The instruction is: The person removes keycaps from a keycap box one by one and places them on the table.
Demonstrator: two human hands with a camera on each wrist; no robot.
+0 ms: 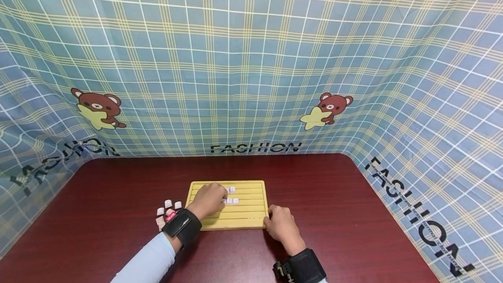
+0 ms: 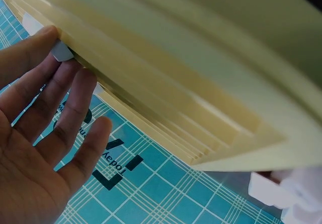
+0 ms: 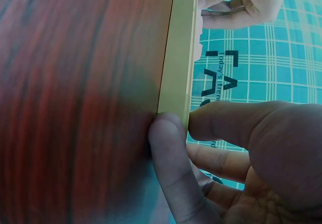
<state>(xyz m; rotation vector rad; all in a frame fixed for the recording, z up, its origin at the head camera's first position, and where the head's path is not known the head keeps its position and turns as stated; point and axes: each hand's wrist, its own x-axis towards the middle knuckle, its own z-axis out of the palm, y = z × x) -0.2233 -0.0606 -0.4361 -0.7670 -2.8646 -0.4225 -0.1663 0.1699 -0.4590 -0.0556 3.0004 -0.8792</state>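
Observation:
A yellow grooved board (image 1: 251, 213) lies on the table, with white keycaps (image 1: 235, 201) standing in two of its rows. My left hand (image 1: 210, 198) reaches over the board's left half. In the left wrist view, its thumb and fingers pinch a white keycap (image 2: 63, 52) right at the grooves, the other fingers spread loosely. At the board's front right corner, my right hand (image 1: 284, 225) grips the edge. The right wrist view has one finger against the board's side wall (image 3: 177, 68) and another digit at its top edge.
Left of the board lie several loose white keycaps (image 1: 168, 204) and pinkish ones (image 1: 160, 221), partly behind the left wrist strap (image 1: 182, 227). The dark red table (image 1: 129, 187) meets a blue checked curtain (image 1: 251, 77) at the back and sides.

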